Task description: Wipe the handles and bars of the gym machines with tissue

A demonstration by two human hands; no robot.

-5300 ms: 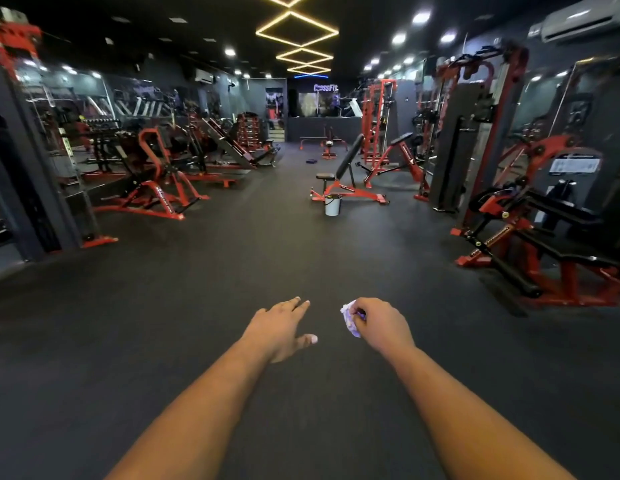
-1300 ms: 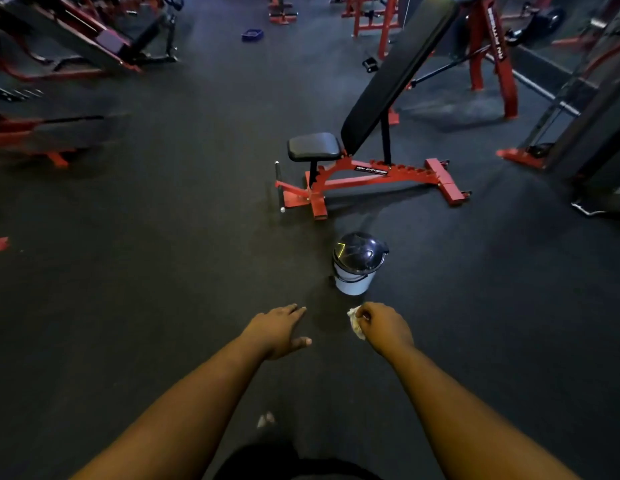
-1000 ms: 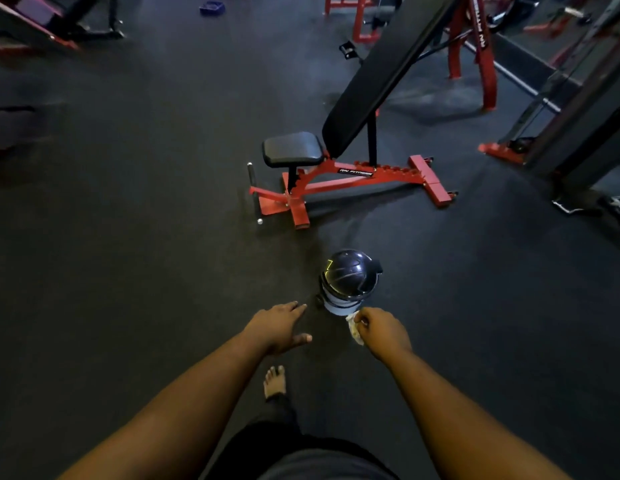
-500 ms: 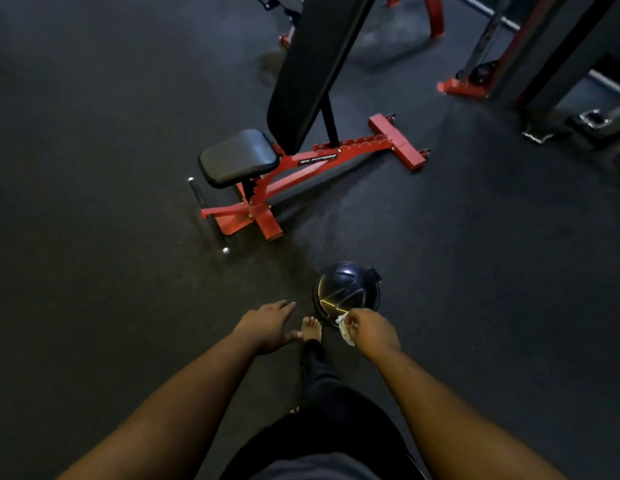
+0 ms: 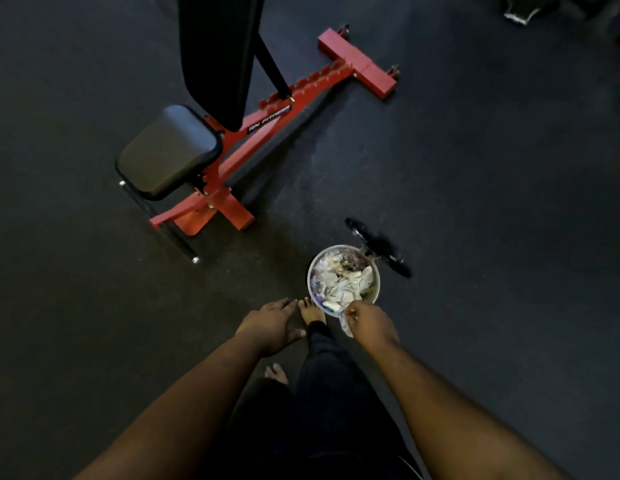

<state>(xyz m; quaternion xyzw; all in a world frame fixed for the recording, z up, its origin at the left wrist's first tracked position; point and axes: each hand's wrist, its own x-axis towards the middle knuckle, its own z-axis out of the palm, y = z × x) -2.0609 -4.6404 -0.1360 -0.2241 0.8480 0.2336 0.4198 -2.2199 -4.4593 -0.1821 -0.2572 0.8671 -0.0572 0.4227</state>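
On the gym floor, seen from above: a person stands over a small bin, both arms stretched forward.
Right hand (image 5: 370, 325): fingers are curled around a crumpled white tissue (image 5: 346, 327); the hand is at the near rim of the bin, and the tissue hangs partly below the fingers.
Left hand (image 5: 270, 323): open and holding nothing, fingers stretched and close together, palm down, in the air beside the front foot.
Bin (image 5: 313, 266): round with a light rim, standing on the dark floor (image 5: 474, 202); the lid (image 5: 377, 245) is tipped up behind it, blurred. Inside are many crumpled white papers and some purple pieces.
Foot (image 5: 312, 311): bare, its toes at the bin's near left edge; I cannot tell if it presses something. A second bare foot (image 5: 276, 373) is further back, partly hidden by dark trousers.
Bench machine (image 5: 239, 147): red frame, black seat pad and an inclined black back pad, well apart from the bin, to the upper left.
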